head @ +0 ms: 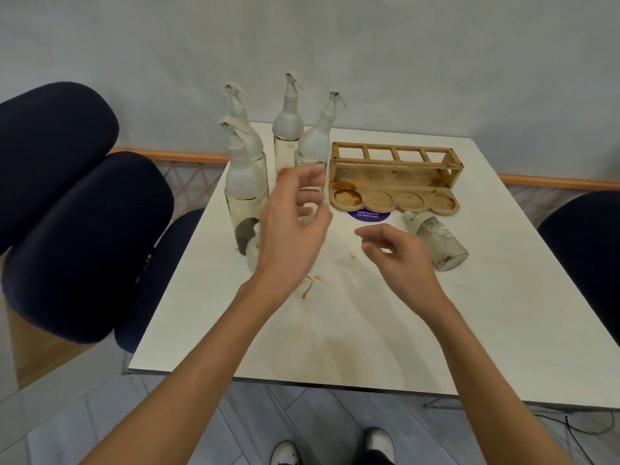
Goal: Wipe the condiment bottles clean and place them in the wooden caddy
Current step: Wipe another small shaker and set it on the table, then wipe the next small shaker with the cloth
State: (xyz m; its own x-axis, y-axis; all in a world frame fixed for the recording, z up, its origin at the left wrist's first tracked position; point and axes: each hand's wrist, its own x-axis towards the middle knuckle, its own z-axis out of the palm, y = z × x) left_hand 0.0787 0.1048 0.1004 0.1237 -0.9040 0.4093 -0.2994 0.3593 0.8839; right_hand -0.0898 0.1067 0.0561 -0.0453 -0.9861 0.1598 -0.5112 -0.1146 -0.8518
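Note:
Several glass condiment bottles with white spout tops stand upright at the table's far left; the nearest (243, 182) is smeared. One more bottle (437, 241) lies on its side to the right. The wooden caddy (392, 177) sits behind it, holding nothing, with brown stains in its round slots. A grey and white cloth (247, 238) lies crumpled at the foot of the nearest bottle. My left hand (290, 229) hovers in front of the standing bottles, fingers loosely spread, holding nothing. My right hand (399, 255) hovers with relaxed fingers just left of the lying bottle.
Brown sauce smears (310, 285) mark the white table (335, 347) between my hands. A purple round sticker (369, 215) lies under the caddy's front. Dark blue padded chairs stand at the left (67, 229) and right (583, 236). A wall rises behind.

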